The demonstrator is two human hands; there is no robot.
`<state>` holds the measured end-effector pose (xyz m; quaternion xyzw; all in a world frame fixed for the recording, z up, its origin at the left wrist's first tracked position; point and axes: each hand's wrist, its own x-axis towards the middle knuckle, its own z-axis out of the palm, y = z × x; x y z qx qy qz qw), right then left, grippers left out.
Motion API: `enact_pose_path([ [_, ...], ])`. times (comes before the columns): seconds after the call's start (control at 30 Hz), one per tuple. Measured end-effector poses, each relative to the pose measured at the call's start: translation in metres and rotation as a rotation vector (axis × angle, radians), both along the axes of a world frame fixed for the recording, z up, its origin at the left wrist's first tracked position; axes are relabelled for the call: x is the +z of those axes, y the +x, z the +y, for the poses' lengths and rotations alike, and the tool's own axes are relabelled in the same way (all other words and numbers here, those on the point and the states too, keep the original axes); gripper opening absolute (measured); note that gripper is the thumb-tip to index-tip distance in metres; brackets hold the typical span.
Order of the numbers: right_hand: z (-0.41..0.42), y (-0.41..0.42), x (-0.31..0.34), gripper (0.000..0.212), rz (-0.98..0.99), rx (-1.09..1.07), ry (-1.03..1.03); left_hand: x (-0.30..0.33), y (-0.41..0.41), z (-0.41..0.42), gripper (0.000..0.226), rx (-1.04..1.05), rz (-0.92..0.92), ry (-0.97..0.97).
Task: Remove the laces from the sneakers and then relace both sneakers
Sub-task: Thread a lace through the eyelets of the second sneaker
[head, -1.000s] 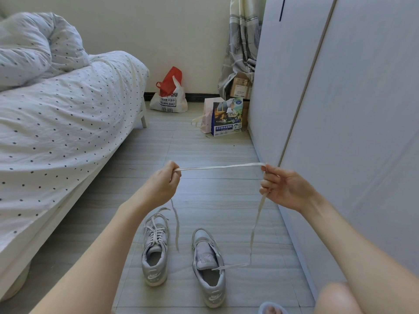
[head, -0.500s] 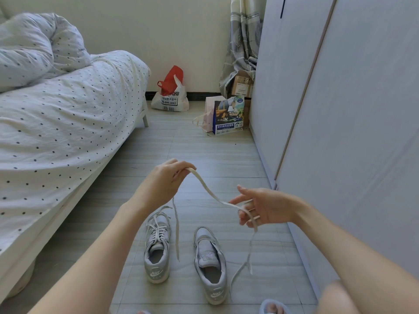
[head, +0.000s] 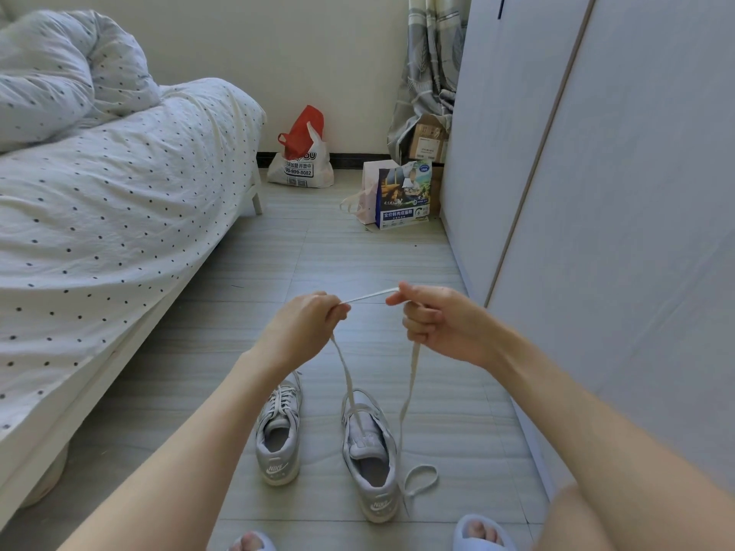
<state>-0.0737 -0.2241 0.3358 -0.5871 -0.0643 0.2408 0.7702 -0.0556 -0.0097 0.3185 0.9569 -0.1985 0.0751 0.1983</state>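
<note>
On floor: 2 sneakers, left sneaker (head: 278,431) laced, right sneaker (head: 370,451) bare. Above: left hand (head: 306,328), right hand (head: 433,324), fingers pinching loose lace (head: 368,297), ends dangling. Step, likely: evening out lace. Next: poke end into bottom hole.

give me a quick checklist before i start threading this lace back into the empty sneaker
1. Lace free of the shoes: ok, both hands hold it in the air.
2. Left hand gripping lace: ok.
3. Right hand gripping lace: ok.
4. Right sneaker unlaced and ready: ok, no lace crosses its tongue.
5. Left sneaker unlaced: not ok, laces in place.
6. Lace free of knots: cannot tell, one end lies looped on the floor.
</note>
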Motion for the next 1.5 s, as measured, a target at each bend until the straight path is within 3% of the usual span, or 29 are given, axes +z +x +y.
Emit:
enact_pose_path([
  [0.33,-0.046,0.012,-0.015,0.026,0.044,-0.309,0.118,-0.019,0.012,0.036,0.024,0.292,0.388,0.014],
  [0.43,-0.054,0.015,-0.017,0.039,0.065,-0.401,0.179,-0.024,0.013,0.046,0.025,0.341,0.426,0.007],
  [0.57,-0.067,0.019,-0.011,0.025,0.088,-0.515,0.22,-0.028,0.013,0.056,0.029,0.368,0.415,0.04],
  [0.7,-0.07,0.019,-0.014,0.023,0.118,-0.426,0.128,-0.028,0.011,0.058,0.028,0.36,0.297,0.115],
  [0.83,-0.064,0.013,-0.025,0.032,0.12,-0.013,-0.156,-0.019,0.007,0.053,0.022,0.226,-0.004,0.062],
  [0.93,-0.047,0.007,-0.035,0.055,0.184,0.234,-0.459,-0.004,0.003,0.042,0.021,0.09,-0.239,-0.056],
  [1.03,-0.029,0.007,-0.039,0.068,0.235,0.291,-0.595,0.013,-0.005,0.027,0.017,-0.037,-0.461,-0.067],
  [1.17,-0.013,0.006,-0.043,0.069,0.257,0.347,-0.677,0.029,-0.015,0.011,0.026,-0.124,-0.611,-0.09],
  [1.23,-0.006,0.005,-0.044,0.064,0.175,0.336,-0.653,0.033,-0.018,0.007,0.026,-0.135,-0.645,-0.102],
  [1.4,0.013,0.007,-0.027,0.051,0.095,0.213,-0.104,0.032,-0.02,0.006,0.024,-0.184,-0.605,-0.076],
  [1.5,0.021,0.002,-0.019,0.042,0.071,0.191,0.008,0.028,-0.019,0.007,0.021,-0.18,-0.558,-0.068],
])
